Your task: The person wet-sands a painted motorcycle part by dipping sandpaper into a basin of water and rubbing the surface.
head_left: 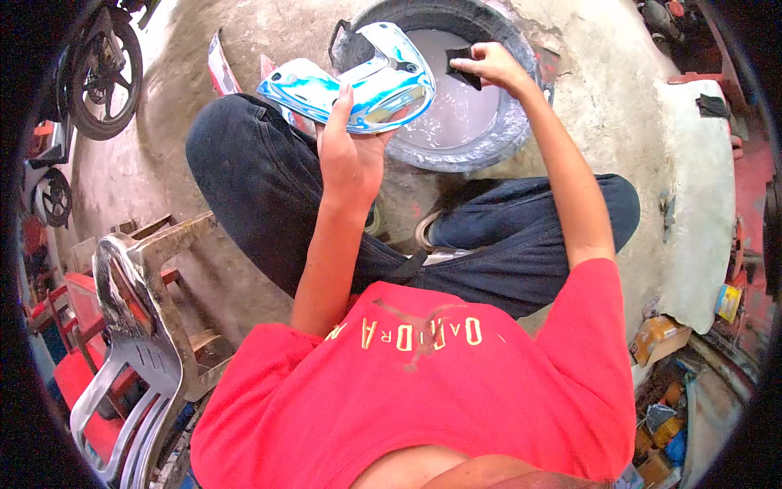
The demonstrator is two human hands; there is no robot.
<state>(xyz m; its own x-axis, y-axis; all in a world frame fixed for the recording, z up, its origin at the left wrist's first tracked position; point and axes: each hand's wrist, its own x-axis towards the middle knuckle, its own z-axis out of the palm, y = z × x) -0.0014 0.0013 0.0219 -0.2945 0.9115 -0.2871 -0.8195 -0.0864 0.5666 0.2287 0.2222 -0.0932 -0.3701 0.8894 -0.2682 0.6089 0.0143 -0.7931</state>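
My left hand [350, 159] grips a glossy blue-and-white motorcycle body panel [371, 77] by its lower edge, thumb on the near face. The panel is tilted above my left knee and partly overlaps the tub's left rim. My right hand [498, 67] pinches a dark piece of sandpaper [464, 68] between thumb and fingers. It hangs over the dark round tub [513, 134], apart from the panel. Cloudy greyish water [448, 118] fills the lower part of the tub.
A red-and-white panel [220, 67] rests on the concrete floor behind my left knee. A grey plastic chair [151, 350] stands at the left, below a motorcycle wheel [102, 77]. At the lower right are a cardboard box [658, 338] and clutter.
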